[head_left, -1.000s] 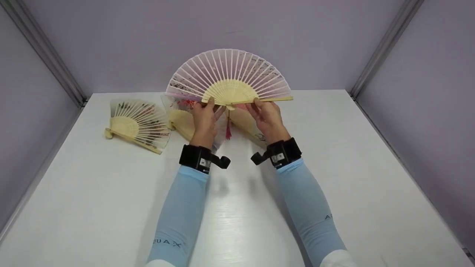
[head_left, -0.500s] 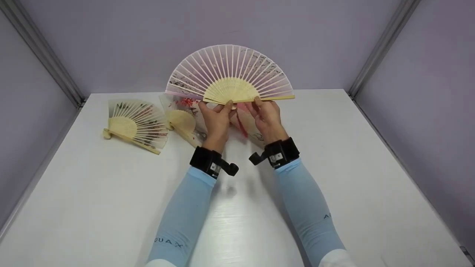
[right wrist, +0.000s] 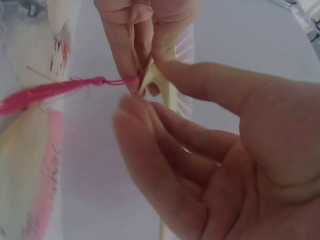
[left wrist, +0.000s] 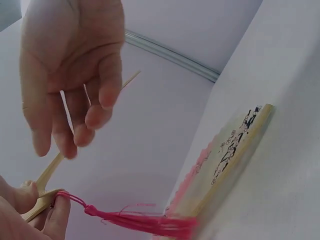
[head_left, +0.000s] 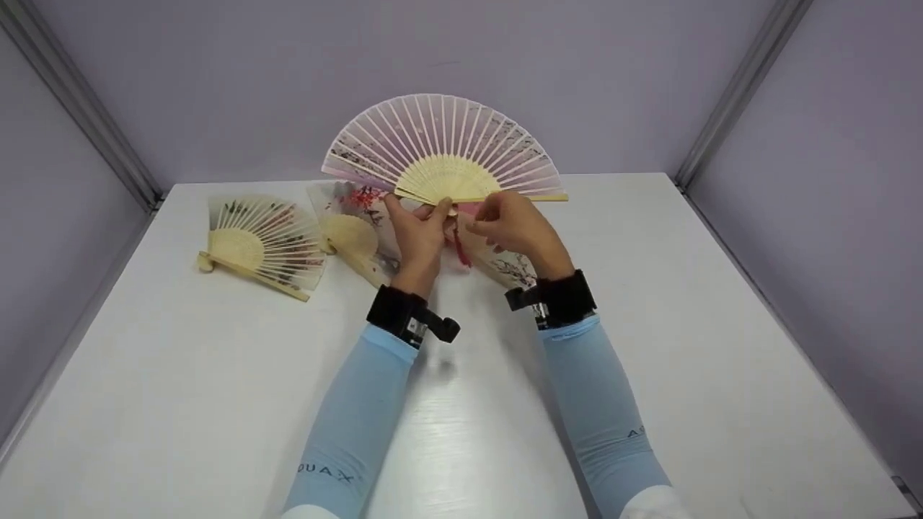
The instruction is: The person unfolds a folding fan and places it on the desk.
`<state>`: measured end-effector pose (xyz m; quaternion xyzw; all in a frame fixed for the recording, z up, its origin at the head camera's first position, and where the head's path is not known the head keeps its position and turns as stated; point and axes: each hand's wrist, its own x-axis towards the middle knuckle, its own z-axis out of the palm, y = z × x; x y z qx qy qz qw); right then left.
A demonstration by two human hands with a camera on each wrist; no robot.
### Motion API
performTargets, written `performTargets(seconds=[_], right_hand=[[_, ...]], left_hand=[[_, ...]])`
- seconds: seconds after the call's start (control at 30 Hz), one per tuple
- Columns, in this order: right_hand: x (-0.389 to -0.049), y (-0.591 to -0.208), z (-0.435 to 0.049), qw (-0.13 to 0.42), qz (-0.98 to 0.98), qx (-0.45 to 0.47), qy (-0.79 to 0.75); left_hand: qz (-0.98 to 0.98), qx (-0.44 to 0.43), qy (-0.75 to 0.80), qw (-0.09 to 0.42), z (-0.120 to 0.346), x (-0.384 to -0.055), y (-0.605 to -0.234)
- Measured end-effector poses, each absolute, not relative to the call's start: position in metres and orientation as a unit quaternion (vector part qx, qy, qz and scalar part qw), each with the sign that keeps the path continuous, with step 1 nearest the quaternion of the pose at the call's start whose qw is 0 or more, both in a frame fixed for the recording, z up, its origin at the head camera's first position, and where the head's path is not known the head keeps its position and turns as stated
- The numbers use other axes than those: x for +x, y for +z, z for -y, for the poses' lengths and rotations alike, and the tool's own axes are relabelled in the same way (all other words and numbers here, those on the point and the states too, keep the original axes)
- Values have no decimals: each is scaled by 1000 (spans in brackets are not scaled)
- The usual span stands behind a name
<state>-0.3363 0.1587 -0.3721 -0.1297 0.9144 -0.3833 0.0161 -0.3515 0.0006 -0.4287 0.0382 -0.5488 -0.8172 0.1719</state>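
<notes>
Spread wide, a pink and pale-wood folding fan [head_left: 447, 176] is held up in the head view above the table's far edge. My left hand [head_left: 420, 241] pinches its base, where the ribs meet, between thumb and fingers. A pink-red tassel [left wrist: 140, 224] hangs from that base by a cord loop. My right hand [head_left: 520, 227] hovers in front of the fan's right side, fingers loosely bent. In the right wrist view its thumb and fingers [right wrist: 150, 145] are spread apart near the fan's base with nothing between them.
A floral fan [head_left: 239, 249] lies half spread at the left of the white table [head_left: 216, 404]. Beside it, a fan with red blossoms [head_left: 351, 236] and another with dark branches [head_left: 513, 267] lie partly hidden under my hands. Purple-grey walls [head_left: 461, 43] enclose the table.
My left hand has shifted right from the fan's left side to its base. My right hand has let go of the right edge and turned over. The fan stays spread, slightly lower than half a second ago.
</notes>
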Motion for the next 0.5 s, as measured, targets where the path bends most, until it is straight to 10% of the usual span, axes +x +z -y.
performTargets(seconds=[0.17, 0.5], right_hand=[[-337, -368, -170, -130, -957, -115, -234], [-346, -374, -198, -87, -968, -103, -210]], left_hand=[[561, 30, -815, 146, -3, -352, -426], [558, 17, -824, 100, -10, -350, -431]])
